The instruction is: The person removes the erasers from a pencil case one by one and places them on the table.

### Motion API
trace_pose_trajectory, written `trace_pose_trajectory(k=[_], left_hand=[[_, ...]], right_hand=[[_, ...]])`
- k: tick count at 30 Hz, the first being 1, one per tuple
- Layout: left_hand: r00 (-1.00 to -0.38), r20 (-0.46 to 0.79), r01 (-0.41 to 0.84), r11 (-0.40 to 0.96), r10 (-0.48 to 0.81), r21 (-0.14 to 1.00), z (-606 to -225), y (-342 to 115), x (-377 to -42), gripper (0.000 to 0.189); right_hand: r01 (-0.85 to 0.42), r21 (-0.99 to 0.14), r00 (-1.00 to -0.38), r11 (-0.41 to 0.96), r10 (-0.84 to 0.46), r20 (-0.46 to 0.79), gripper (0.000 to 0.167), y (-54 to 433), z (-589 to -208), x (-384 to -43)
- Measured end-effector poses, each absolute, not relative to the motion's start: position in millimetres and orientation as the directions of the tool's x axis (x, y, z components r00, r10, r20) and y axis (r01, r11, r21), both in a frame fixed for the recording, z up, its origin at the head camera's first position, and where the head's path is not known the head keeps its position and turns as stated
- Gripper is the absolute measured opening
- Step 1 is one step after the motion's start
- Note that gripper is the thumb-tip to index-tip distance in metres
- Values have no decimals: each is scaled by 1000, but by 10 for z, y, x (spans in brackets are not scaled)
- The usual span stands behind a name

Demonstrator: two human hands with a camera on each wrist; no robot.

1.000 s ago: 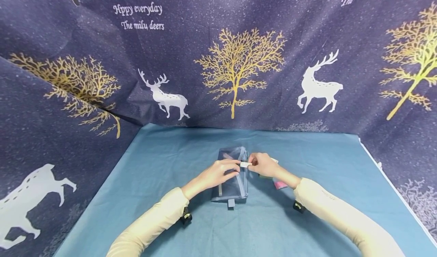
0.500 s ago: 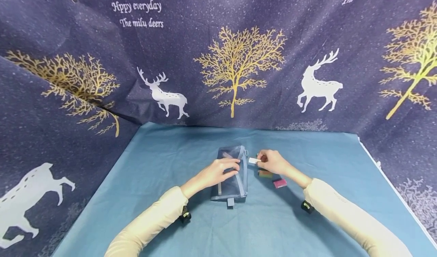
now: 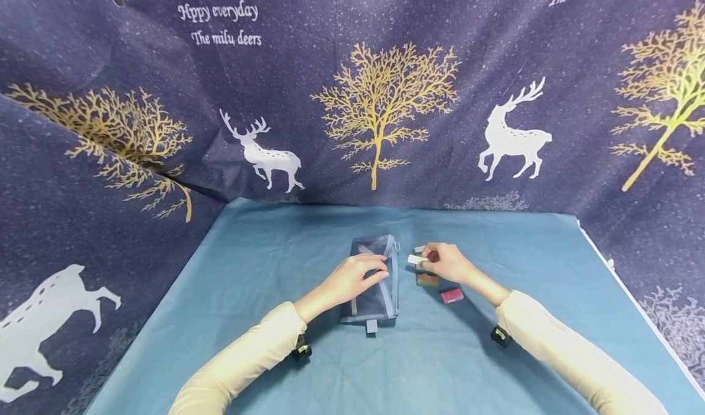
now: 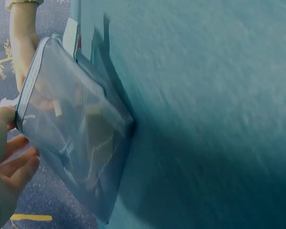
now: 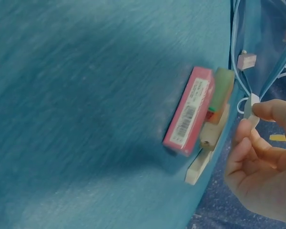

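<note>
While the left hand (image 3: pixel 352 275) pinches the mesh zip pouch (image 4: pixel 86 171) at its rim, apparently so the mouth gapes, the right hand (image 3: pixel 448 262) pinches a white block (image 3: pixel 416 259) by one end, probably to leave the other clear; block sits near the pouch, not touching. Pink barcoded block (image 5: pixel 189 112) and green-and-orange block (image 3: pixel 427 280) lie on the worktop (image 3: pixel 352 378), handy for the right.
</note>
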State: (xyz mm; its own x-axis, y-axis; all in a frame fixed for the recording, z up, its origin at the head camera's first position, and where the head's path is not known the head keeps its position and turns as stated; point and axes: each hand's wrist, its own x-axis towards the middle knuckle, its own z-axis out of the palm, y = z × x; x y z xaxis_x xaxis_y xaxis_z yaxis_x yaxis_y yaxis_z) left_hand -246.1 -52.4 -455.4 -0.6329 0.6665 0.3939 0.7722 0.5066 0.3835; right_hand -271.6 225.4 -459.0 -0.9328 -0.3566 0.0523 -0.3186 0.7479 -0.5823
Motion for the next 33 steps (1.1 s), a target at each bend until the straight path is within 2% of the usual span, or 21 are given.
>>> trace_pose_trajectory(k=[4,12,33], left_hand=[[-650,394,758,522,650,391,-4564,-493,-2454,19],[-665,410,739,471,624,482,-4586,-486,-2472,16],[-661,415,743,467,625,479,-4612,-494,-2453,15]], right_hand=[[-321,-579,-934,750,-353,61,12,2317,-4607,-2713],[-314,-568,-938,761,-340,63,13,2409,-4545,-2677],[-302,-555,-947,775,-309,85,14,2563,-4594,-2683]])
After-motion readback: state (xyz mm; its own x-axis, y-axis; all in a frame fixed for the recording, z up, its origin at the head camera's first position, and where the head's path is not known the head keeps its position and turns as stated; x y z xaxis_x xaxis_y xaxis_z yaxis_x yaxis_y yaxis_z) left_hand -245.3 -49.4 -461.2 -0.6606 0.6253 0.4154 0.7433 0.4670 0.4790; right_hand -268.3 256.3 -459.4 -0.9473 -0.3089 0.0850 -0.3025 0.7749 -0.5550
